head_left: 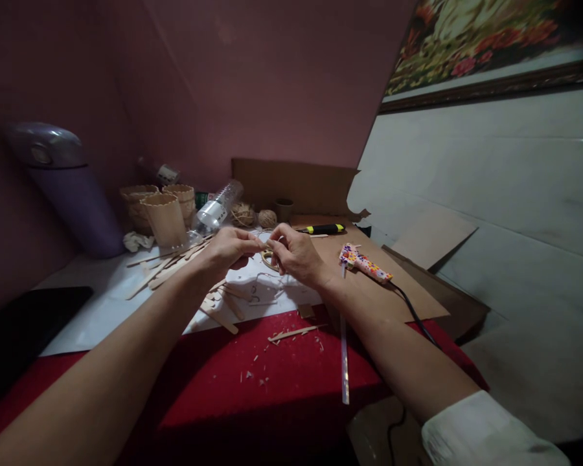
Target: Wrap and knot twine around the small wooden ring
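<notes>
Over the middle of the bench (291, 382), the left hand (236, 248) and the right hand (295, 254) meet nearly fingertip to fingertip, each grip narrowed to a pinch on what looks like a small pale piece (266, 245), though dim light and small size leave its material uncertain. That piece is held up between the hands, with a golden ring-shaped thing (271, 261) just below, partly hidden by the right fingers. It should be very light and, if wooden like the sticks nearby, stiff but easily snapped, so a gentle thumb-and-forefinger hold close to each end would suit it better than a hard squeeze at its middle. Flat wooden sticks (168, 268) lie on white paper (92, 314) left of the hands; they look thin and rigid, best lifted by their long edges. To the right, a patterned glue gun (366, 265) rests on cardboard (398, 294); its handle is the place to hold, well away from the nozzle, which could be hot.
</notes>
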`<state>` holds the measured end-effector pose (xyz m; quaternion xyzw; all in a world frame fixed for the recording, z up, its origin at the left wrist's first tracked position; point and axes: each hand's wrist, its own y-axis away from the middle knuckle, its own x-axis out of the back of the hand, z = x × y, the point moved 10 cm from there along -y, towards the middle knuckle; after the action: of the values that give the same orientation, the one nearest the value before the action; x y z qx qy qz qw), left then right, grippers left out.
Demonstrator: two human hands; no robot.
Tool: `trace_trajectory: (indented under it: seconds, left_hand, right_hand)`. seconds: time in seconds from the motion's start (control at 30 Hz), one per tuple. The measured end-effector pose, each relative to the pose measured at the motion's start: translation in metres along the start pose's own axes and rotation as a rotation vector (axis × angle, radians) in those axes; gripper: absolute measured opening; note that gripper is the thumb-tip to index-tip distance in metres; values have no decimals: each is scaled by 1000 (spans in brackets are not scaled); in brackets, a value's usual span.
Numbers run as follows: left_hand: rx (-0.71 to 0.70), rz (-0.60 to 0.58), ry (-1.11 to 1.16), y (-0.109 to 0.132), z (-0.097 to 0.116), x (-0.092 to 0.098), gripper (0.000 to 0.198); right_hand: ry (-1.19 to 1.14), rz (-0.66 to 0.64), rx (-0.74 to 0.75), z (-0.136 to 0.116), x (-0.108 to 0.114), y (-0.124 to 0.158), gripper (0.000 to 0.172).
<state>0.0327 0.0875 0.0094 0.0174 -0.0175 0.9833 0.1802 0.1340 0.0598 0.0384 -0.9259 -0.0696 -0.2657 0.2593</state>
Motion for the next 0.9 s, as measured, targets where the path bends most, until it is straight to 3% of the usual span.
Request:
trace_trajectory:
  seconds: [0.47, 0.7, 0.9]
  left_hand:
    - [-49, -66, 67, 2, 5, -7, 24]
    - [-45, -43, 129, 1, 4, -5, 9]
    - [-57, -25, 141, 1, 6, -5, 11]
  right_hand:
    - [-17, 3, -7, 0, 4, 1, 10]
    - [-20, 25, -14, -1, 6, 1, 10]
    - [-11, 47, -16, -3, 9, 1, 10]
